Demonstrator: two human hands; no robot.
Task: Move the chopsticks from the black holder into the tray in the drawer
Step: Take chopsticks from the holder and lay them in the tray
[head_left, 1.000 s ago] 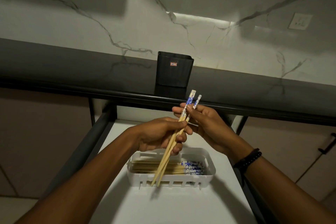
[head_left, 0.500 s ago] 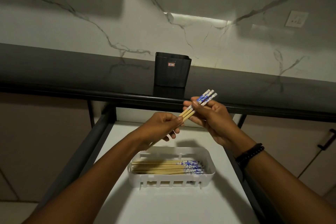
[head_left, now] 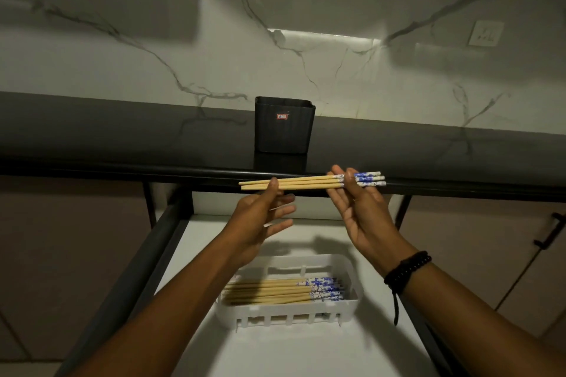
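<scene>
While tray (head_left: 288,317) sits below, left hand (head_left: 257,217) and right hand (head_left: 364,214) pinch seemingly 3 chopsticks (head_left: 306,184) level.

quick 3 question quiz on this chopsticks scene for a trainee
1. True or false: chopsticks stick up out of the black holder.
2. The right hand pinches the held chopsticks at: A the blue-patterned ends; B the plain tips; C the middle.
3. Fill in: the stored chopsticks in the white tray point their blue ends to the person's ____.
Key: 1 false; 2 A; 3 right.
</scene>
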